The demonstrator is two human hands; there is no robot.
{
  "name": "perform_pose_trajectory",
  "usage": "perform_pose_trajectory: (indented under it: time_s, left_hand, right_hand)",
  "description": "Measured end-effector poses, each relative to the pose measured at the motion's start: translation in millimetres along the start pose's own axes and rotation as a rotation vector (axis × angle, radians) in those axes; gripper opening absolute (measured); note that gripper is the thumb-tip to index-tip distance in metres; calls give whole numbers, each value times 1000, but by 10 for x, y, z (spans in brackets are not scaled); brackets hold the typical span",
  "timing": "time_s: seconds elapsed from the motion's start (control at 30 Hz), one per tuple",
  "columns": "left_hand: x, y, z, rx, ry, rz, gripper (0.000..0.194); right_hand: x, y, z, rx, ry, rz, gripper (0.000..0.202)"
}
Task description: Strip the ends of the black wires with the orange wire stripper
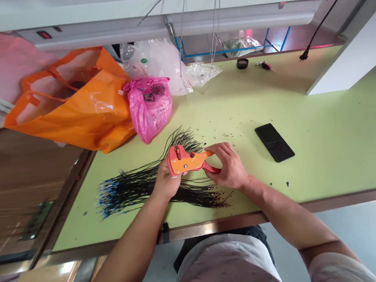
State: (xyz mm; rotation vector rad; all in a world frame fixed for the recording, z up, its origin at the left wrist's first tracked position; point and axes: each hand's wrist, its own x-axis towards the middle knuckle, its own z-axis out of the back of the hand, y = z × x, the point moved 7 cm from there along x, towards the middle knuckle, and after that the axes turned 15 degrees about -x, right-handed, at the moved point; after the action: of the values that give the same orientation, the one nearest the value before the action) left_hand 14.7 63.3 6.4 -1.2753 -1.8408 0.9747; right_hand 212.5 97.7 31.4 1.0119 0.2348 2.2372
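Observation:
My right hand [231, 164] is closed around the handles of an orange and red wire stripper [187, 163], holding it above the table. At the stripper's head is my left hand [167, 181], its fingers curled and partly hidden behind the tool; what they grip cannot be made out. Beneath both hands lies a bundle of thin black wires [137, 188], with blue and bare metal ends at the left and copper-coloured ends at the right. More black wires [184, 140] fan out behind the stripper.
A black phone [274, 142] lies to the right on the green table [333, 140]. Small scraps [229, 136] are scattered behind my hands. At the back left are an orange bag [78, 114], a tied pink plastic bag [149, 109] and clear plastic bags [160, 59]. A white post [350, 54] stands back right.

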Motion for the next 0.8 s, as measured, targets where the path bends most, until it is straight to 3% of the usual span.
perform_pose_trajectory:
  time_s: [0.33, 0.67, 0.8]
  left_hand:
    - [-25, 42, -33, 5, 135, 62, 40]
    - [7, 99, 168, 61, 72, 92, 37]
    - [7, 94, 185, 169, 89, 15, 45]
  right_hand:
    - [6, 32, 30, -23, -33, 27, 49]
    - [22, 45, 42, -86, -29, 39, 39]
    - [20, 62, 66, -52, -56, 66, 39]
